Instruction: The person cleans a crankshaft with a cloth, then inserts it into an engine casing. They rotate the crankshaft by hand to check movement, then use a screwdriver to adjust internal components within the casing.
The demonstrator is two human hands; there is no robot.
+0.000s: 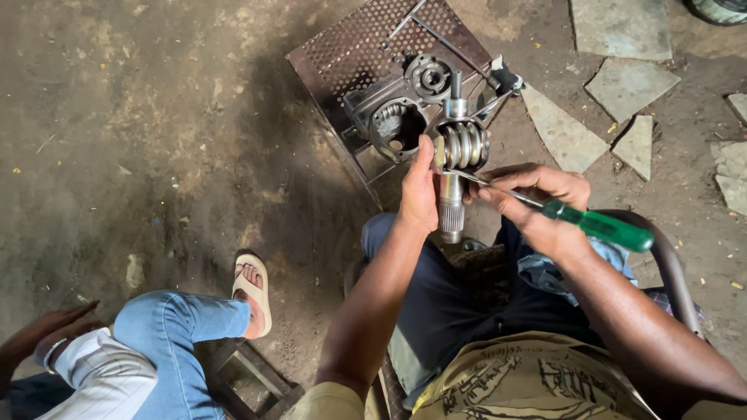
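- The dirt floor (140, 117) fills most of the view, dark and stained, with flat broken stone slabs (599, 101) lying at the upper right.
- A second person sits at the lower left — a bent knee in blue jeans (167, 327), a foot in a pale sandal (255, 292), and a hand (47, 327) resting near the striped sleeve.
- A rusty perforated metal stand (350, 54) sits ahead of the seated person, bearing a grey gear housing (397, 117) with round open bores.
- The worm shaft (457, 148) is held upright in the air just in front of that housing, above the person's lap — its ribbed, shiny worm section is near the top and a splined end points down.
- The left hand (419, 194) is closed around the shaft's left side, thumb pressed up against the worm section.
- The right hand (537, 206) is wrapped around a green-handled screwdriver (595, 225), fingers pinching its metal shank; the tip touches the shaft just below the worm section.
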